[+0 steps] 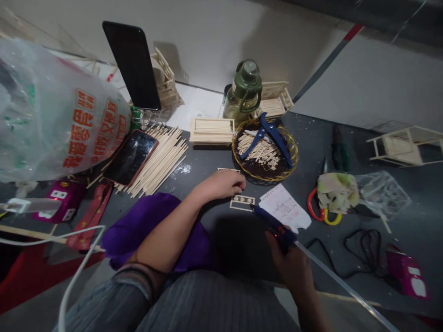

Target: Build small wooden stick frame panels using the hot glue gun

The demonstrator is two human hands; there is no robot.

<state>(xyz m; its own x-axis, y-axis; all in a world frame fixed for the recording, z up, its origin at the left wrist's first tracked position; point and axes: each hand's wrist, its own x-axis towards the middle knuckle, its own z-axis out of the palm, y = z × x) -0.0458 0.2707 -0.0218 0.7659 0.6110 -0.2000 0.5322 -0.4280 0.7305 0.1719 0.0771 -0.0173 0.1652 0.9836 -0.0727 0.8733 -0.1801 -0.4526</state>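
My right hand point(294, 267) is wrapped round a blue hot glue gun point(272, 220), with a long clear glue stick point(346, 281) running out of its back. The gun's nozzle points at the right end of a small flat wooden frame point(242, 202) with several round pieces inside it. My left hand point(223, 183) rests just above and left of that frame, its fingers curled together. Whatever those fingers pinch is hidden from me. Behind the left hand shows the edge of another thin wooden strip piece point(228, 170). A handwritten paper point(285, 207) lies beside the nozzle.
A yellow-rimmed basket point(294, 159) holds short stick pieces and a blue cutter point(273, 136). Nearby stand a green bottle point(246, 87) and a stack of sticks point(212, 131). Loose sticks point(162, 161) lie under a phone point(131, 157). Scissors point(313, 205) and a cloth point(337, 191) are right.
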